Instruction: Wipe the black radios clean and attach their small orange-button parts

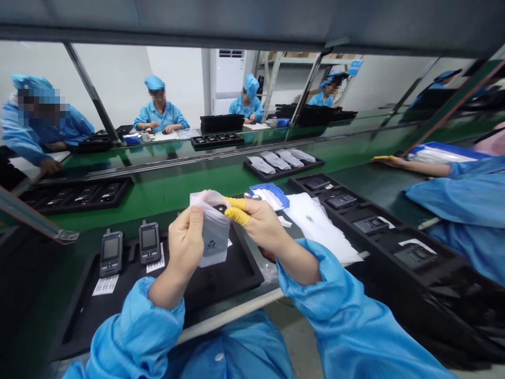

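My left hand (185,245) is closed on the edge of a translucent plastic bag (215,245) with a small dark recycling mark. At the bag's mouth, my right hand (262,221), with yellow finger cots on its fingertips, pinches a black device (220,209). Only a small dark end of that device shows; its exact kind is hidden. Below my hands lies a black foam tray (246,268). Two handheld devices with screens and short antennas stand at its left part, an outer one (111,252) and an inner one (150,242), each by a white label sheet.
A stack of flat bags (319,226) lies right of my hands, near a blue bin (282,195). Another black tray (410,258) holds several devices. Bagged items fill a farther tray (284,169). A co-worker's arm (426,167) reaches in from the right; others sit across the green line (177,181).
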Available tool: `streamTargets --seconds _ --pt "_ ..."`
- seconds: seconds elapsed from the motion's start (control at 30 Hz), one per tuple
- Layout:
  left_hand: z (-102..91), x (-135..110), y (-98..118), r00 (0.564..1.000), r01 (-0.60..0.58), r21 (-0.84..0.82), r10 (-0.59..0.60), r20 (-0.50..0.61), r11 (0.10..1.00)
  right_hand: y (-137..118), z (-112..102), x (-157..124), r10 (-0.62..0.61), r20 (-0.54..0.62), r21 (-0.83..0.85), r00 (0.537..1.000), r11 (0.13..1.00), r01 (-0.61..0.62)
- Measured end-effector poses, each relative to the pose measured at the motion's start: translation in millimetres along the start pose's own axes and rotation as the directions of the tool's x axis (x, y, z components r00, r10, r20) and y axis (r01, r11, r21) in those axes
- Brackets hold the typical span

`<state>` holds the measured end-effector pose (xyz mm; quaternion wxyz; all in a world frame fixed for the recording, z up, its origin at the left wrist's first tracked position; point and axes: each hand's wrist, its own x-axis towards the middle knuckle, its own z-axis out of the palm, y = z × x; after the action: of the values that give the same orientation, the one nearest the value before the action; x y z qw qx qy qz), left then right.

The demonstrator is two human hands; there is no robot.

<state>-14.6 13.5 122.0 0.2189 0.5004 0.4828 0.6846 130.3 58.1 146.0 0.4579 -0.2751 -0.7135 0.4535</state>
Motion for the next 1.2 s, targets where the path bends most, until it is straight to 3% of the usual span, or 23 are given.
streamTargets --seconds 0.17,0.23,0.3,0.37,0.47,0.57,0.7,0.8,0.93,1.07,1.2 --pt "11.8 -5.0 -9.2 0.997 0.063 -0.137 -0.056 0.056 0.989 -1.0 0.4 -1.0 -0.158 -0.200 -0.196 0.967 0.973 0.118" --pt "18.8 -4.4 -10.0 0.991 0.136 -0.244 -0.128 0.046 0.960 4.9 -3.6 0.5 -0.143 -0.279 -0.134 0.950 0.985 0.109" --pt "27.1 0.0 -9.9 0.971 0.229 -0.427 -0.233 0.043 0.875 16.8 -9.3 0.1 -0.031 -0.272 -0.002 0.962 0.999 0.032" --pt "36.7 7.2 -12.4 0.913 0.371 -0.543 -0.403 0.064 0.754 33.6 -14.6 -4.8 0.146 -0.158 0.079 0.977 0.988 -0.135" --pt "52.2 18.6 -28.9 0.770 0.568 -0.530 -0.634 0.071 0.630 60.4 -20.4 -20.4 0.404 -0.041 0.058 0.914 0.914 -0.402" --pt "65.3 25.0 -60.7 0.688 0.650 -0.454 -0.726 0.012 0.609 78.2 -32.9 -38.0 0.483 -0.140 0.026 0.865 0.875 -0.484" --pt "75.3 22.8 -101.6 0.622 0.731 -0.291 -0.778 -0.087 0.617 80.2 -81.8 -46.2 0.380 -0.380 -0.217 0.844 0.850 -0.480" --pt "78.9 16.1 -118.5 0.650 0.743 -0.129 -0.754 -0.099 0.657 73.9 -139.4 -41.5 0.314 -0.555 -0.378 0.770 0.730 -0.570" --pt "73.6 10.4 -123.4 0.786 0.614 0.094 -0.617 0.016 0.784 80.2 -203.1 -39.3 0.302 -0.726 -0.456 0.618 0.460 -0.761" --pt "55.4 10.4 -111.2 0.906 0.355 0.281 -0.403 0.132 0.892 110.0 -220.5 -46.1 0.380 -0.767 -0.479 0.517 0.197 -0.855" --pt "36.1 5.3 -97.0 0.932 0.141 0.397 -0.257 0.256 0.907 134.3 -213.8 -54.4 0.397 -0.764 -0.530 0.509 0.064 -0.845"
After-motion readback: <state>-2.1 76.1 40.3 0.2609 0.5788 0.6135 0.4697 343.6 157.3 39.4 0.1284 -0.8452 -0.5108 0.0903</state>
